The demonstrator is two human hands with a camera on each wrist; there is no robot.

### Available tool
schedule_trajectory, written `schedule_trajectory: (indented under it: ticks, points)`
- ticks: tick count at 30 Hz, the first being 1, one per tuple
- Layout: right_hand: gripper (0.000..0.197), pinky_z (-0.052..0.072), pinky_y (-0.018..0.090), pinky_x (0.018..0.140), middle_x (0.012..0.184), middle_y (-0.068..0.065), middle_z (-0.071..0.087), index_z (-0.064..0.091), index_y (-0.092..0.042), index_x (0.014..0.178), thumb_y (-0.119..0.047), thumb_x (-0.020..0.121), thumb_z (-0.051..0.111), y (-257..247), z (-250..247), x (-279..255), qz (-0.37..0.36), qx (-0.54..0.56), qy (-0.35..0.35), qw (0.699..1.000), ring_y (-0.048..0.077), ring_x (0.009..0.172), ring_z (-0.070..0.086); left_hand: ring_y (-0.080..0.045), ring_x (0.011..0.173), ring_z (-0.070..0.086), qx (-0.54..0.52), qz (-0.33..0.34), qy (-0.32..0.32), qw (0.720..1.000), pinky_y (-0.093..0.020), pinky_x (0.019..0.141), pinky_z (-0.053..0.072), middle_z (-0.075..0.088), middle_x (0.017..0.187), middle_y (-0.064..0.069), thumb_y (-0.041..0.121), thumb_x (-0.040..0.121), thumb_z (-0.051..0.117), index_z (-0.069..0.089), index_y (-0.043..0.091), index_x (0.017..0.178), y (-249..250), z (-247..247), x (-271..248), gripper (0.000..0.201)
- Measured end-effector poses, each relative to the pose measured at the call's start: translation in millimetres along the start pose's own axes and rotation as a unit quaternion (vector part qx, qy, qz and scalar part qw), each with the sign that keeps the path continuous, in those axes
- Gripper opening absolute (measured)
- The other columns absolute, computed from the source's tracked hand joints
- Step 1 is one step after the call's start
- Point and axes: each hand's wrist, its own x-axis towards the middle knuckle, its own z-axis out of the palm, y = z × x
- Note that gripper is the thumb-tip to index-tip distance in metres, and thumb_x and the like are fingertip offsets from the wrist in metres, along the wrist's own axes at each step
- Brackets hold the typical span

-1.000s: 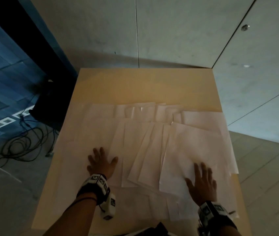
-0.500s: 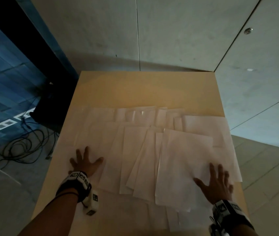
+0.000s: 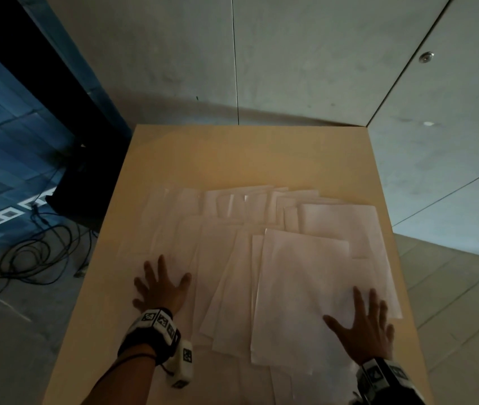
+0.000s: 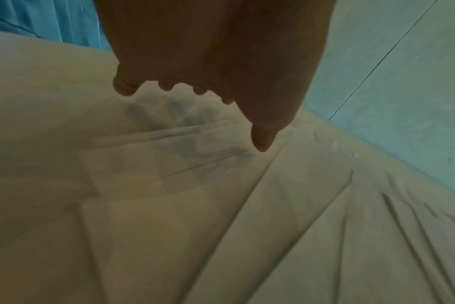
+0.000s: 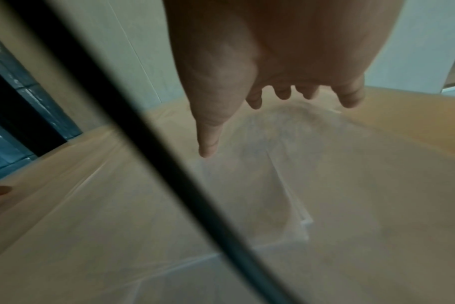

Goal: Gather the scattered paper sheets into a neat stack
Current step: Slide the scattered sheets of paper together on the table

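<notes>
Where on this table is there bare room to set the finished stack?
The far strip of the table, between the back edge and the sheets' far ends, is bare. The rest is crowded: paper sheets overlap edge to edge, with the left hand and right hand spread there.

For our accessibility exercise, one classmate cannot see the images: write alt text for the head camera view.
Two open hands hover over or rest on white paper sheets spread in overlapping fans across a light wooden table: the left hand near the left edge of the spread, the right hand on the large top sheet. Both wrists wear marker-covered bands; cables lie on the floor to the left.
</notes>
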Motion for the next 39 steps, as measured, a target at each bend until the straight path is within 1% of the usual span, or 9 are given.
schedule_trajectory:
  ticks: [4,12,17,20,24,28,31,34,39]
  points:
    - [0.111,0.007,0.055,0.118,0.158,-0.002,-0.024,-0.013,-0.035,0.15,-0.085,0.069,0.044,4.3,3.3,-2.5,-0.016,-0.014,-0.021,1.0,0.026,0.148,-0.014,-0.033,0.147,-0.016,0.002,-0.006,-0.034,0.999,-0.064,0.113,0.006,-0.025,0.159,0.008,0.078,0.081,0.039,-0.012,0.043,0.15,-11.9,5.4,-3.8,0.093]
    - [0.11,0.004,0.054,0.119,0.157,-0.002,-0.029,-0.016,-0.034,0.15,-0.084,0.071,0.044,-15.2,12.9,-14.0,-0.049,-0.023,-0.039,0.998,0.026,0.147,-0.019,-0.034,0.147,-0.016,0.016,0.001,-0.047,0.999,-0.063,0.114,0.007,-0.026,0.158,0.007,0.072,0.086,0.036,-0.016,0.035,0.151,18.8,26.7,-29.3,0.091]
    - [0.109,0.003,0.056,0.118,0.158,-0.003,-0.025,-0.011,-0.034,0.151,-0.081,0.072,0.048,-11.3,4.7,-12.4,-0.05,-0.001,-0.028,0.998,0.024,0.147,-0.017,-0.033,0.148,-0.011,0.008,0.008,-0.021,1.0,-0.059,0.116,0.009,-0.022,0.16,0.008,0.076,0.081,0.041,-0.015,0.041,0.149,14.7,21.5,-30.8,0.095]
    - [0.111,0.001,0.056,0.118,0.157,-0.002,-0.028,-0.016,-0.033,0.15,-0.082,0.072,0.046,-7.9,5.7,-14.2,-0.057,-0.016,-0.038,0.998,0.024,0.147,-0.019,-0.033,0.147,-0.015,0.02,0.003,-0.041,0.999,-0.06,0.115,0.006,-0.027,0.158,0.009,0.079,0.079,0.04,-0.017,0.042,0.149,7.2,24.8,-31.4,0.097]
    - [0.113,0.002,0.055,0.119,0.155,0.0,-0.031,-0.018,-0.032,0.15,-0.085,0.07,0.042,-13.6,15.9,-19.8,-0.062,-0.019,-0.034,0.997,0.026,0.146,-0.02,-0.036,0.146,-0.019,0.04,0.012,-0.057,0.998,-0.062,0.114,0.006,-0.03,0.157,0.006,0.076,0.083,0.037,-0.019,0.042,0.148,16.2,40.0,-41.0,0.093]
    - [0.113,-0.002,0.054,0.118,0.155,0.001,-0.032,-0.018,-0.031,0.15,-0.085,0.071,0.041,-16.9,16.4,-22.2,-0.069,-0.011,-0.041,0.997,0.026,0.145,-0.023,-0.037,0.146,-0.017,0.039,0.018,-0.056,0.998,-0.062,0.115,0.008,-0.028,0.158,0.004,0.072,0.085,0.039,-0.017,0.041,0.149,22.1,43.1,-48.6,0.09]
    - [0.111,-0.001,0.056,0.118,0.156,-0.001,-0.029,-0.016,-0.032,0.15,-0.084,0.072,0.042,-12.0,11.2,-20.2,-0.066,-0.013,-0.04,0.997,0.024,0.146,-0.02,-0.036,0.147,-0.013,0.031,0.025,-0.048,0.998,-0.06,0.115,0.01,-0.024,0.159,0.006,0.074,0.081,0.044,-0.016,0.043,0.149,15.7,36.1,-46.0,0.096]
    - [0.112,-0.003,0.057,0.117,0.156,-0.001,-0.028,-0.016,-0.032,0.15,-0.084,0.071,0.043,-4.5,8.8,-18.7,-0.053,-0.015,-0.031,0.998,0.025,0.146,-0.02,-0.035,0.147,-0.015,0.02,0.019,-0.033,0.999,-0.061,0.115,0.007,-0.027,0.158,0.007,0.079,0.076,0.048,-0.018,0.045,0.147,8.1,29.8,-40.0,0.102]
    - [0.114,-0.003,0.055,0.118,0.155,0.0,-0.032,-0.021,-0.031,0.149,-0.085,0.071,0.041,-1.3,16.6,-22.1,-0.064,-0.011,-0.042,0.997,0.024,0.145,-0.023,-0.037,0.145,-0.018,0.056,0.022,-0.052,0.997,-0.061,0.115,0.004,-0.032,0.156,0.005,0.081,0.078,0.037,-0.019,0.044,0.147,8.2,38.1,-40.5,0.097]
